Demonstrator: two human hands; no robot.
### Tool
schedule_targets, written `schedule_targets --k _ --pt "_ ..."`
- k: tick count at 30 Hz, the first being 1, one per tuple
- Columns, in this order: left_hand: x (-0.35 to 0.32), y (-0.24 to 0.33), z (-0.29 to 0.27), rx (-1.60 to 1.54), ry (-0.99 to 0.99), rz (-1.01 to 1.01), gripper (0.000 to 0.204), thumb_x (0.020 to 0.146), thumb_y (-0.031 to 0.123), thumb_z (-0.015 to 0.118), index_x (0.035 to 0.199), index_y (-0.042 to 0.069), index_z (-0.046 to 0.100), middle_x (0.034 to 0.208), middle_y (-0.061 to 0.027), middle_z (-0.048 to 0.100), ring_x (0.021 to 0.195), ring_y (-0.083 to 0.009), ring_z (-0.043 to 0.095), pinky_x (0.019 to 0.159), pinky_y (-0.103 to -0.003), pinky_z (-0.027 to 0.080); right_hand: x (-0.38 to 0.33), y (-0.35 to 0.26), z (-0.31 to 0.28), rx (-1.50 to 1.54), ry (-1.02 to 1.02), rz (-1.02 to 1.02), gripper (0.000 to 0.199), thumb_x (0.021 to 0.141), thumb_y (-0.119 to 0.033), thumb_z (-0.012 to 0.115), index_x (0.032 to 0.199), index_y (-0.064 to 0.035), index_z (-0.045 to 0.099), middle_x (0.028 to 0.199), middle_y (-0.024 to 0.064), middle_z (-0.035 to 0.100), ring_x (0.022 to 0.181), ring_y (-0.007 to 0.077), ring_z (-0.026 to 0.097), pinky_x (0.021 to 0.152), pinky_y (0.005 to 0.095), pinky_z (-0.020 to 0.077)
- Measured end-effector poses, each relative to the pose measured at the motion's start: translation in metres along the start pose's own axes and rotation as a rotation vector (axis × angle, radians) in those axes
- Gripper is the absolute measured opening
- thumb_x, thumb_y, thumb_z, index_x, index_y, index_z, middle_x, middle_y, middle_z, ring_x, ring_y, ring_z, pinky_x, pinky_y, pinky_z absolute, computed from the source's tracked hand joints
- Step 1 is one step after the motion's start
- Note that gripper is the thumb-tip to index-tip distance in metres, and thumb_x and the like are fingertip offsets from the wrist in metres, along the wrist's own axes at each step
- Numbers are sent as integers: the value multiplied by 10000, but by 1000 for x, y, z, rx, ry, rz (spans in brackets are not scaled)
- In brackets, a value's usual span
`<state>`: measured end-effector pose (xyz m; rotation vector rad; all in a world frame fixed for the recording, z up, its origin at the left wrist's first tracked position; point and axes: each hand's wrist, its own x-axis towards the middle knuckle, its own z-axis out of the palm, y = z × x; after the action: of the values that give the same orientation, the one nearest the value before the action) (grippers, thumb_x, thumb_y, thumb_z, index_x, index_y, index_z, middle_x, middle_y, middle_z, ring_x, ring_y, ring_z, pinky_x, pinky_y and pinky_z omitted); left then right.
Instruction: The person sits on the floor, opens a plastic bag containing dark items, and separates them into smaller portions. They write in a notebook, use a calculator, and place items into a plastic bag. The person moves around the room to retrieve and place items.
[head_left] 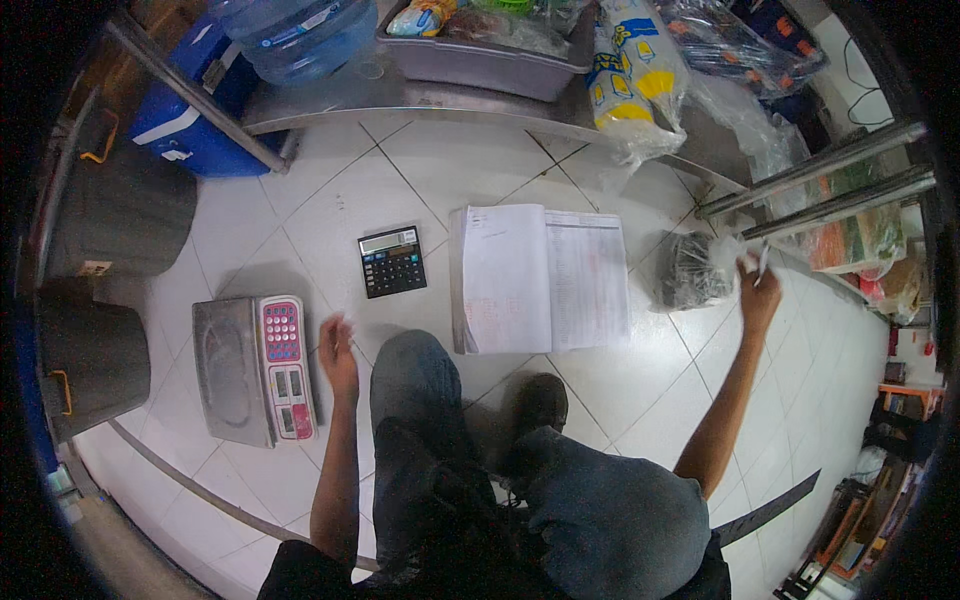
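Note:
My right hand [760,292] is closed at the gathered top of a clear plastic bag [694,272] with dark contents, which rests on the floor. A thin white piece sticks up from the fingers; I cannot make out whether it belongs to the bag. My left hand [340,352] hovers beside the weighing scale [232,372], slightly blurred, its fingers loosely apart with nothing seen in them. Ahead of my knees lie a black calculator [394,263] and, to its right, an open ledger book [505,280] with written pages.
A metal shelf [420,97] crosses the far side, bearing a grey tub [480,70], a blue water bottle [300,40] and plastic-wrapped packs [640,70]. Dark bins [110,200] stand at the left, near a blue box [215,125]. Metal rails [820,170] jut in from the right.

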<state>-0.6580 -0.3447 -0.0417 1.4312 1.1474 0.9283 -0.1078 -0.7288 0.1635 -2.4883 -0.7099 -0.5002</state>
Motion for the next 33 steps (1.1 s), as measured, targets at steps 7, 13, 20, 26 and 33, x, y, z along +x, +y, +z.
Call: schedule_targets --k 7,13,20,26,33 --pt "-75 -88 -52 959 19 380 377 889 231 621 1137 -40 538 1060 -244 539 1033 -436 478 905 -530 383 205 -260 60 50 -4 -615 379 880 -368 659 1141 -93 666 1020 183 695 975 357 666 831 437 514" --pt "-66 -89 -54 949 -67 173 368 892 221 619 1131 -44 528 1117 -283 513 1036 -454 475 908 -541 385 353 -356 217 -561 -177 -525 592 812 -494 688 1203 -54 633 1084 178 690 1043 357 652 899 456 511" --pt "-72 -96 -62 952 -71 136 381 862 210 633 1118 -42 507 1084 -289 509 1010 -470 477 886 -575 394 380 -371 312 -480 -372 -71 482 791 -350 719 1163 -57 626 1246 178 627 1135 369 614 939 510 501" --pt "-67 -94 -58 962 -44 200 360 859 203 624 1091 -45 503 1080 -283 499 1013 -470 464 897 -573 383 372 -374 267 -496 -327 -156 538 769 -369 739 1172 -37 609 1194 213 631 1123 391 613 919 507 510" --pt "-72 -97 -58 1003 0 328 399 861 176 613 1163 -41 467 1107 -279 490 1016 -470 459 887 -573 384 391 -360 196 -483 -99 -412 509 769 -421 668 1033 14 677 1120 252 653 1036 417 636 898 484 507"
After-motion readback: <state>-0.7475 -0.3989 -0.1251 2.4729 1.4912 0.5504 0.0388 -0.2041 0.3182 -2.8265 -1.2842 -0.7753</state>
